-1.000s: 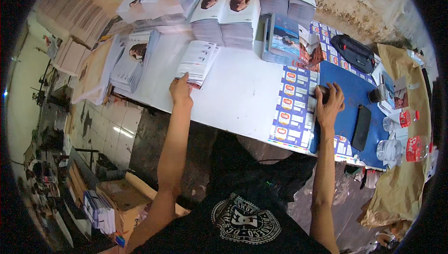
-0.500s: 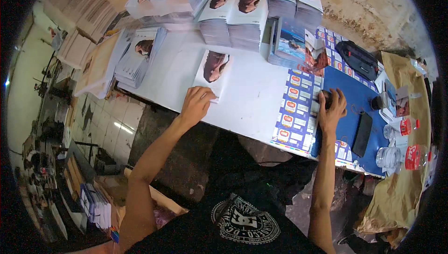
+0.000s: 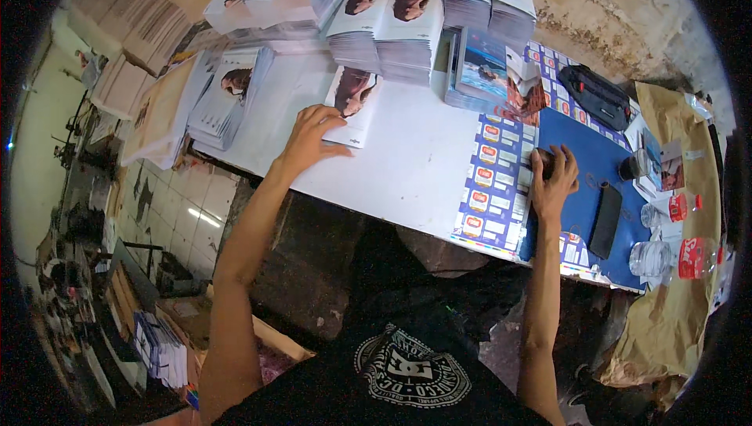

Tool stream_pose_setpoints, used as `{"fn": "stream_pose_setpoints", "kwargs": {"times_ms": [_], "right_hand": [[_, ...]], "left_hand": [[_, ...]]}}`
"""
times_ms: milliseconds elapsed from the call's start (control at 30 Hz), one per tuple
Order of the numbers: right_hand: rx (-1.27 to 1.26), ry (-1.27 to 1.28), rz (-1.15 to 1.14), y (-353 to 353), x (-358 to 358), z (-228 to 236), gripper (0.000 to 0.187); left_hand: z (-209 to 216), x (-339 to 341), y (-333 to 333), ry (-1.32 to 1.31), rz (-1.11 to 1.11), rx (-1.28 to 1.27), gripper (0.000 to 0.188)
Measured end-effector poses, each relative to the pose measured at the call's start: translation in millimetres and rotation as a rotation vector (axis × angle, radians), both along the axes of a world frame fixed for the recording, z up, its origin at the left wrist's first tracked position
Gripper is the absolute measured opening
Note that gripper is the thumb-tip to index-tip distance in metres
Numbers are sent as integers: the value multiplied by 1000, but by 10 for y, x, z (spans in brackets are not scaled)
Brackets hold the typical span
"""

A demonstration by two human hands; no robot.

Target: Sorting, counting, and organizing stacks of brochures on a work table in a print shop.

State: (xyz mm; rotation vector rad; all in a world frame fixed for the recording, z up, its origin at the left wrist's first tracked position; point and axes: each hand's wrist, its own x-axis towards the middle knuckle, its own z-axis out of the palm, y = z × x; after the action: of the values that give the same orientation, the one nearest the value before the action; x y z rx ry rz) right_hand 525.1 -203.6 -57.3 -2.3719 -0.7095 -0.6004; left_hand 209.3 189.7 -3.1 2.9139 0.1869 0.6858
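A white booklet (image 3: 356, 123) with a brown picture on its cover lies on the white tabletop, its far end close to the tall booklet stacks. At its near left side is my left hand (image 3: 309, 138), fingertips at the cover's edge and thumb spread apart below the near corner. My right hand (image 3: 556, 179) rests on the blue sheet at the right, fingers curled round a small dark brown rounded object (image 3: 545, 162). Most of that object is covered by the hand, so its kind is unclear.
Tall booklet stacks (image 3: 407, 38) line the back, with another pile (image 3: 227, 97) at left. Picture cards (image 3: 482, 70) stand right of centre. A black pouch (image 3: 599, 97), a dark cup (image 3: 636, 164), a black case (image 3: 605, 221) and water bottles (image 3: 652, 260) occupy the right side.
The booklet has slid away from me toward the back stacks. My left hand has moved forward and slightly left, its thumb now apart from the fingers. My right hand stays around the dark object.
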Motion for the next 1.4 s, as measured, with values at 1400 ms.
{"fn": "stream_pose_setpoints", "kwargs": {"times_ms": [1400], "right_hand": [[1022, 1181, 288, 122, -1022, 315, 50]], "left_hand": [[85, 895, -1832, -138, -58, -65, 21]]}}
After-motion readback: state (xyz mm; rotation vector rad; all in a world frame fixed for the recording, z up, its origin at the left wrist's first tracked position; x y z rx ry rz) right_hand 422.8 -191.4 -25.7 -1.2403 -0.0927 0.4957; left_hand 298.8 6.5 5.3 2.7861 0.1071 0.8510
